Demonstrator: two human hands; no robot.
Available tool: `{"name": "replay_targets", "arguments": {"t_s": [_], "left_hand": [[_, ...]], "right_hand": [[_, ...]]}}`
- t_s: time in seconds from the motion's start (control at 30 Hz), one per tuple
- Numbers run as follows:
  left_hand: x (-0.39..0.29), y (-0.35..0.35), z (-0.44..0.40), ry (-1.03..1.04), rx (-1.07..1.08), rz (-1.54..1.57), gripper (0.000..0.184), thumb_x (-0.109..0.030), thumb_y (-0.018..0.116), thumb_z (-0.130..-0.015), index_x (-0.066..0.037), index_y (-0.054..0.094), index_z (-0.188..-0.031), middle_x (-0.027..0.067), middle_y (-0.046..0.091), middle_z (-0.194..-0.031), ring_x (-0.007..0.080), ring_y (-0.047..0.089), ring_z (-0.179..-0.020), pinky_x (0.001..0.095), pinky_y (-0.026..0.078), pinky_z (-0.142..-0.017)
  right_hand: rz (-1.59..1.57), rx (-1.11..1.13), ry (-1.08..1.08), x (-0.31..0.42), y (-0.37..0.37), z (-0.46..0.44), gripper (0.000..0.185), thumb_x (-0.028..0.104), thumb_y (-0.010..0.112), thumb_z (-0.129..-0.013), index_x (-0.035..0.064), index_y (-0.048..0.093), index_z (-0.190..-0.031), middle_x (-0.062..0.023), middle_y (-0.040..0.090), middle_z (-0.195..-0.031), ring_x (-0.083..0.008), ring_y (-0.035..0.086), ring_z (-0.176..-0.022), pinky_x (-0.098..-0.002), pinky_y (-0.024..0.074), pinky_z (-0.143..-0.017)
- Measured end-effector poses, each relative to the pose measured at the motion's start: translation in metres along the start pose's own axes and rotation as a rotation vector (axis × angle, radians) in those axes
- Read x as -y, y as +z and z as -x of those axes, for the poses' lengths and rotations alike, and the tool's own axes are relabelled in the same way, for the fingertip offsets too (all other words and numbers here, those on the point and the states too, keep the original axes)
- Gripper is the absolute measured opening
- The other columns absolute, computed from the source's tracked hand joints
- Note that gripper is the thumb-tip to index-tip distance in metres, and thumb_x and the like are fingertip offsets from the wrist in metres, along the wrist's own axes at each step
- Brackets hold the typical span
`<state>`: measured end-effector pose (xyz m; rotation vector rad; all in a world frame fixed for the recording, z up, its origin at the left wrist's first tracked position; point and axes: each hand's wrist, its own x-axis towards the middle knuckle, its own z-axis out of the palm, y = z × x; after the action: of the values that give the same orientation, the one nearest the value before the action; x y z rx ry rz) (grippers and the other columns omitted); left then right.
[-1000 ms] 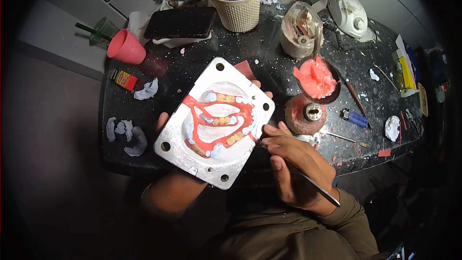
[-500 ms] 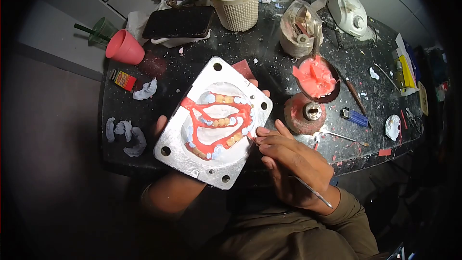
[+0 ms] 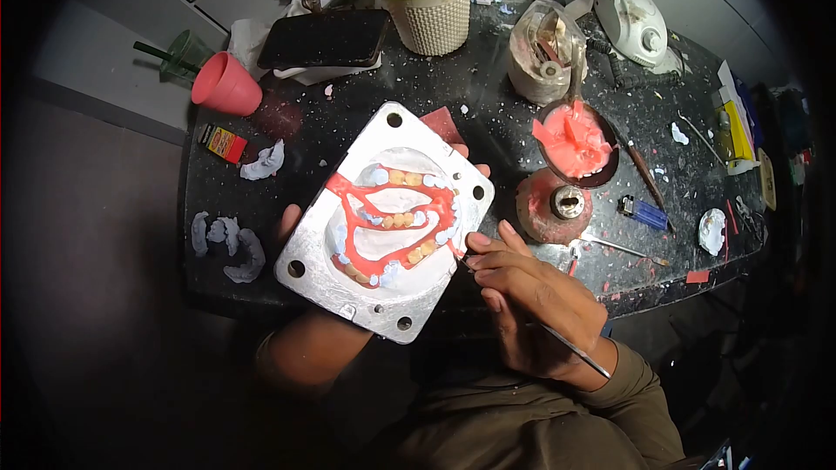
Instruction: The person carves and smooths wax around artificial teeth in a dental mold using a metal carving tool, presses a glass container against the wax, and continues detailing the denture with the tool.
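A square metal dental flask half [image 3: 306,271] with corner holes is tilted in front of me. Inside it, white plaster [image 3: 383,245] holds yellowish and bluish-white teeth joined by red wax [image 3: 353,224]. My left hand [image 3: 289,221] grips the flask from beneath; its thumb shows at the left edge, fingertips at the right, and the rest is hidden. My right hand [image 3: 544,305] pinches a thin metal wax carver [image 3: 573,349], its tip close to the wax at the flask's right side. I cannot tell whether the tip touches it.
A pan of pink wax [image 3: 576,146] sits above a spirit burner [image 3: 553,209] at right, beside a blue lighter [image 3: 646,212]. Plaster pieces [image 3: 245,254] lie at left, below a pink cup [image 3: 228,85]. Behind are a phone [image 3: 324,39] and a pen basket [image 3: 428,22].
My right hand and the carver have shifted slightly right and down. The flask's lower edge has tipped a little to the left, still in my left hand.
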<state>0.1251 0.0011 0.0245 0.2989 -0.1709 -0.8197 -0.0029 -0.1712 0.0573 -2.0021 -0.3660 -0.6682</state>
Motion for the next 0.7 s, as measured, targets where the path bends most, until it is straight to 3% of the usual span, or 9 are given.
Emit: {"name": "replay_targets", "arguments": {"t_s": [0.17,0.23,0.27,0.33,0.53,0.7], "left_hand": [[0.0,-0.003,-0.002,-0.027,0.011,0.141,0.131,-0.089,0.065,-0.075,-0.004,0.024,-0.167,0.0313,0.022,-0.17,0.0563,0.011,-0.158,0.0716,0.031,-0.124],[0.001,-0.009,-0.005,-0.031,0.143,0.131,0.136,-0.076,0.069,-0.077,0.007,0.009,-0.167,0.0326,0.029,-0.167,0.0546,0.027,-0.155,0.0632,0.03,-0.127],[0.0,-0.009,-0.005,-0.031,0.143,0.131,0.136,-0.076,0.069,-0.077,0.007,0.009,-0.167,0.0326,0.029,-0.167,0.0546,0.027,-0.155,0.0632,0.03,-0.127],[-0.003,-0.008,-0.004,-0.056,0.047,-0.065,0.13,-0.087,0.069,-0.076,-0.007,0.025,-0.167,0.0291,0.021,-0.171,0.0556,0.01,-0.159,0.0719,0.028,-0.125],[0.002,-0.012,-0.004,-0.046,0.089,0.291,0.133,-0.089,0.069,-0.074,-0.006,0.025,-0.168,0.0286,0.019,-0.172,0.0549,0.007,-0.159,0.0724,0.028,-0.125],[0.0,-0.015,-0.002,-0.062,0.105,0.239,0.135,-0.087,0.071,-0.073,-0.006,0.022,-0.168,0.0286,0.016,-0.173,0.055,0.008,-0.159,0.0714,0.036,-0.121]], "right_hand": [[-0.02,0.037,0.015,0.001,-0.005,-0.002,0.028,-0.015,0.075,-0.085,-0.0083,0.07,-0.111,-0.0227,0.075,-0.107,-0.0386,0.075,-0.115,-0.0546,0.0545,-0.109],[-0.027,0.046,0.023,0.001,-0.005,-0.002,0.028,-0.015,0.075,-0.085,-0.008,0.07,-0.111,-0.0225,0.075,-0.107,-0.0388,0.075,-0.115,-0.0548,0.0543,-0.109],[-0.038,0.041,0.027,0.001,-0.004,-0.001,0.027,-0.015,0.074,-0.085,-0.0079,0.07,-0.111,-0.0224,0.075,-0.107,-0.0388,0.075,-0.116,-0.0551,0.0535,-0.11],[-0.049,0.034,0.032,0.001,-0.004,-0.002,0.027,-0.016,0.074,-0.085,-0.0078,0.07,-0.111,-0.0222,0.075,-0.107,-0.0388,0.075,-0.116,-0.0555,0.0527,-0.111],[-0.14,0.039,0.06,-0.002,-0.005,-0.001,0.022,-0.014,0.073,-0.088,-0.009,0.071,-0.11,-0.0218,0.075,-0.107,-0.0386,0.075,-0.116,-0.0568,0.0498,-0.113],[-0.067,0.009,0.062,-0.002,-0.004,-0.004,0.022,-0.012,0.073,-0.09,-0.0084,0.072,-0.112,-0.0209,0.076,-0.107,-0.0383,0.075,-0.114,-0.0554,0.0527,-0.111]]}}
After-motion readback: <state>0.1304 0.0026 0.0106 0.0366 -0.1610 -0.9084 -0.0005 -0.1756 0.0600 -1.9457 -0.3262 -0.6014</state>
